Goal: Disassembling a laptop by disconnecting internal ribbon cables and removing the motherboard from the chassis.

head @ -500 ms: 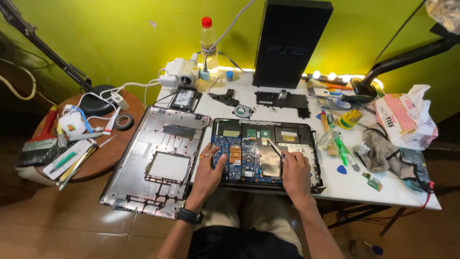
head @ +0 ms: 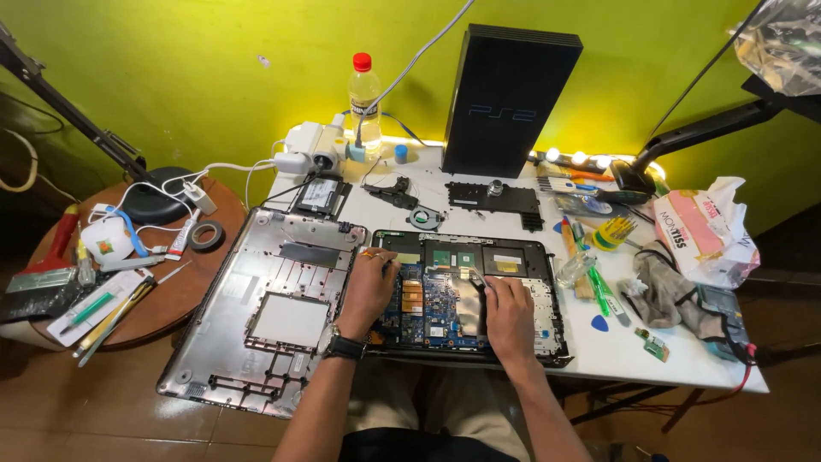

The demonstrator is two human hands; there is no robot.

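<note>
Your light is mostly that row of warm bulbs (head: 577, 157) along the back of the table (head: 616, 355), and it throws a yellow glow up the green wall (head: 214, 51). The white tabletop looks bright but not blown out. You get glare on the silver cover (head: 274, 321), while the floor stays dim. Focus is sharp in the middle; the wide lens bends the edges and corners.

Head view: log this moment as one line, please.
left hand: resting on opened laptop board | right hand: fingertips on board | removed bottom cover: beside laptop, left | grip: nothing held
</note>
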